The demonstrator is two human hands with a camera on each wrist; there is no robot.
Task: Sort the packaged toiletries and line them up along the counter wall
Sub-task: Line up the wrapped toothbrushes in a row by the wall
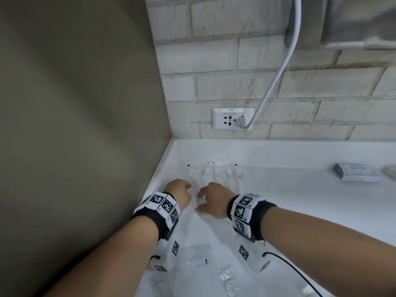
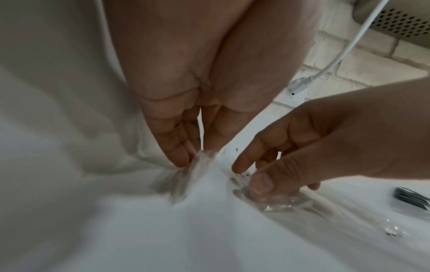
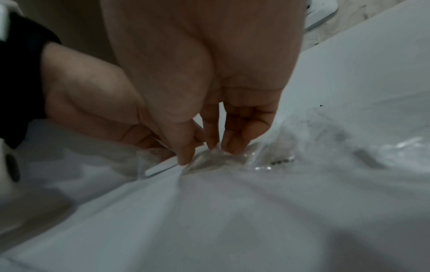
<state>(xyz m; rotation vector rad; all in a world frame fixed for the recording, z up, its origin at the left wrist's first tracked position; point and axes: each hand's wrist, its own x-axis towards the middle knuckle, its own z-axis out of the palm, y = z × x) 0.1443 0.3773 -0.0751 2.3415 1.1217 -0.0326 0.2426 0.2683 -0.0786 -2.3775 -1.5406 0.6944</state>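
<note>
Both hands work at the left corner of the white counter (image 1: 300,202). My left hand (image 1: 188,187) pinches crinkled clear wrapping (image 2: 184,176) between fingertips and thumb. My right hand (image 1: 200,200) pinches clear wrapping (image 3: 216,158) with thumb and fingers, beside a white stick (image 3: 160,168) sealed in a packet. I cannot tell whether both hands hold one packet. Several clear-wrapped packets (image 1: 209,171) lie in a row just past the hands, short of the brick wall (image 1: 278,93).
A stack of flat sachets (image 1: 356,172) lies at the right. Near the front edge are a clear packet (image 1: 196,257), a crumpled one (image 1: 227,275) and a comb (image 1: 164,289). A plugged-in outlet (image 1: 232,118) sits above the counter; a plain wall bounds the left.
</note>
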